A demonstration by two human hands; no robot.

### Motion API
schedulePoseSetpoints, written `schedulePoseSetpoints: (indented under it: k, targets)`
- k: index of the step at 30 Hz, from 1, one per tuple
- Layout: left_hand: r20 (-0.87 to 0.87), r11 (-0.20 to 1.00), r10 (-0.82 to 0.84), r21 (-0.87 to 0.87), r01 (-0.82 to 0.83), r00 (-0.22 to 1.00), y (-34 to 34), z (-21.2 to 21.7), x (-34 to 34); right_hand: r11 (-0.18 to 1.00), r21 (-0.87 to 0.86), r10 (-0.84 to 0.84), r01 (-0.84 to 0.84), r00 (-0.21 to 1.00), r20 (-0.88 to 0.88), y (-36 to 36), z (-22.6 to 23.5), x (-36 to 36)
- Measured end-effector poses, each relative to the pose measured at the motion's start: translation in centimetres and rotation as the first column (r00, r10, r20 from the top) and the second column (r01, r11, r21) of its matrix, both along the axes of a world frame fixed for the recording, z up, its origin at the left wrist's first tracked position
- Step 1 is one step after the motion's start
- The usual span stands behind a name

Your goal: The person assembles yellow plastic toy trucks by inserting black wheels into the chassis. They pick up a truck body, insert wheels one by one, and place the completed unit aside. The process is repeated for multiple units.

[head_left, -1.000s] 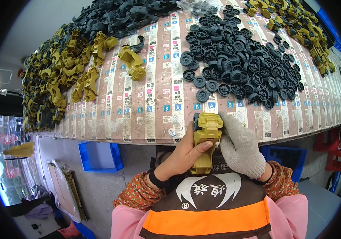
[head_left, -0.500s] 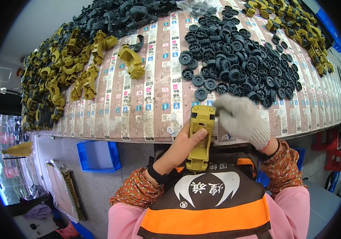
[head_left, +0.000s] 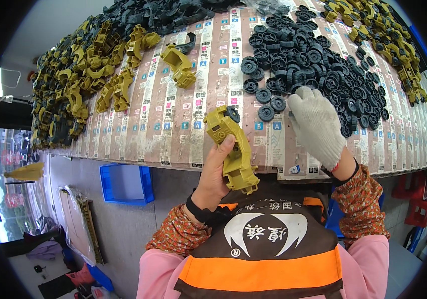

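My bare left hand (head_left: 214,172) is closed around a mustard-yellow toy car body (head_left: 237,158), held tilted above the table's near edge. One dark wheel (head_left: 232,114) sits at the far end of that body, on its right side. My right hand (head_left: 317,127), in a pale knitted glove, reaches to the near edge of a heap of dark toy wheels (head_left: 318,65). Its fingers are curled down, and the fingertips are hidden, so I cannot see what they hold. A few loose wheels (head_left: 266,112) lie just left of the glove.
Yellow car bodies (head_left: 81,74) are piled at the left, and one body (head_left: 178,66) lies apart. Dark plastic parts (head_left: 148,17) are heaped at the far side. More yellow bodies with wheels (head_left: 393,45) lie at far right. A blue bin (head_left: 126,183) stands below the table (head_left: 173,149).
The car body has moved left and turned, and a wheel now shows at its far end. My right hand has gone from beside the body to the wheel heap. The view has shifted slightly.
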State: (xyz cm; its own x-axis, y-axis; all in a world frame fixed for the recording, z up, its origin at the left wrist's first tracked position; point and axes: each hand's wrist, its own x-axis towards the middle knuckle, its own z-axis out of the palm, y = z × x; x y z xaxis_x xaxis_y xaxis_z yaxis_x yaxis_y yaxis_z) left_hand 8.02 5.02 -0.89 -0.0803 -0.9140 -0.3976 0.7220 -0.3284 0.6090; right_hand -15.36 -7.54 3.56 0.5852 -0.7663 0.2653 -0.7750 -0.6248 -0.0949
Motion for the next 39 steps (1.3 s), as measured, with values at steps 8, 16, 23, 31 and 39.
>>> schedulePoseSetpoints:
  k: [8, 16, 23, 31, 39]
  targets:
    - [0.047, 0.988, 0.152, -0.032, -0.151, 0.987, -0.7, -0.4, -1.1, 0.752, 0.618, -0.233, -0.229, 0.785, 0.574, 7.5, 0.9, 1.7]
    - [0.168, 0.967, 0.227, -0.157, -0.201, 0.959, -1.1, 1.2, -3.0, 0.792, 0.542, -0.198, -0.281, 0.722, 0.663, 9.3, -0.3, 2.5]
    - [0.226, 0.951, 0.264, -0.222, -0.214, 0.938, -0.6, 0.9, -2.8, 0.813, 0.517, -0.163, -0.267, 0.748, 0.644, 10.4, -0.3, 2.1]
    - [0.424, 0.916, 0.3, -0.379, -0.133, 0.855, -0.4, 0.9, -4.0, 0.804, 0.533, -0.112, -0.262, 0.815, 0.569, 11.0, 0.2, 1.5]
    - [0.302, 0.885, 0.363, -0.408, -0.224, 0.882, -4.0, 3.3, -5.2, 0.745, 0.649, -0.189, -0.151, 0.886, 0.423, 6.9, 5.6, 2.0]
